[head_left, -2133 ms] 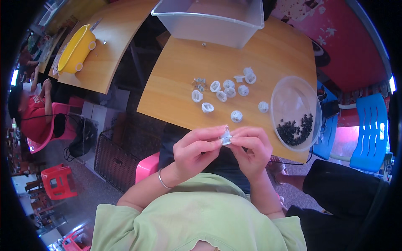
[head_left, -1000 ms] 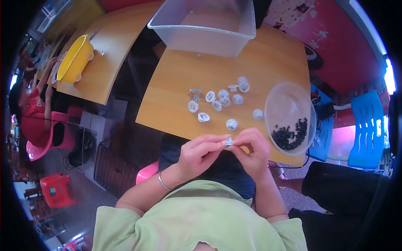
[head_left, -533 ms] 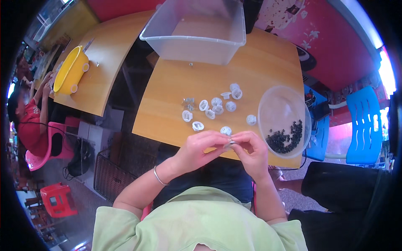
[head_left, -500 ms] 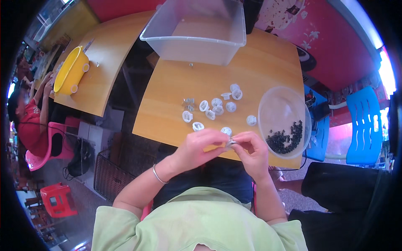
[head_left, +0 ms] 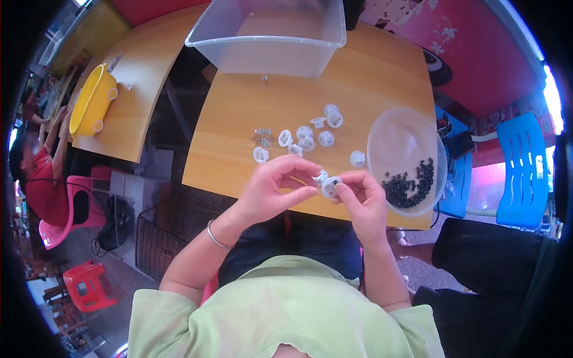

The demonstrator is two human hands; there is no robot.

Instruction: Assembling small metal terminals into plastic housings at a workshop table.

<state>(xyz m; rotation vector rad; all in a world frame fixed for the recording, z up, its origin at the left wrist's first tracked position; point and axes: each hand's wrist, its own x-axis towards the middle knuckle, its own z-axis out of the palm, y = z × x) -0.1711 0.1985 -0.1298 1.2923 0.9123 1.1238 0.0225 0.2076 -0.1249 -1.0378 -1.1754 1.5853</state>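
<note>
A small white round plastic part (head_left: pixel 329 187) with a dark slot is pinched between the thumb and fingers of my right hand (head_left: pixel 365 196), above the table's near edge. Just left of it is my left hand (head_left: pixel 279 184), thumb and index finger parted with nothing visible between them. Behind the held part, another white part (head_left: pixel 323 175) shows partly past my fingertips. Several similar white round parts (head_left: pixel 305 144) lie loose on the table (head_left: pixel 233 125), some face up and some tilted. A few small clear or metallic pieces (head_left: pixel 261 136) sit to their left.
A round translucent tub (head_left: pixel 399 138) with small black pieces (head_left: pixel 410 190) stands at the right. At the back is a large clear bin (head_left: pixel 265 53). A yellow basin (head_left: pixel 89 104) rests on the left table, where a person in red sits. Another person's dark-clad legs (head_left: pixel 477 256) are close on my right.
My hands, closed together around the part before, have separated. My left thumb and index finger have spread, and the part's slotted face has turned into view. The whole view has shifted slightly.
</note>
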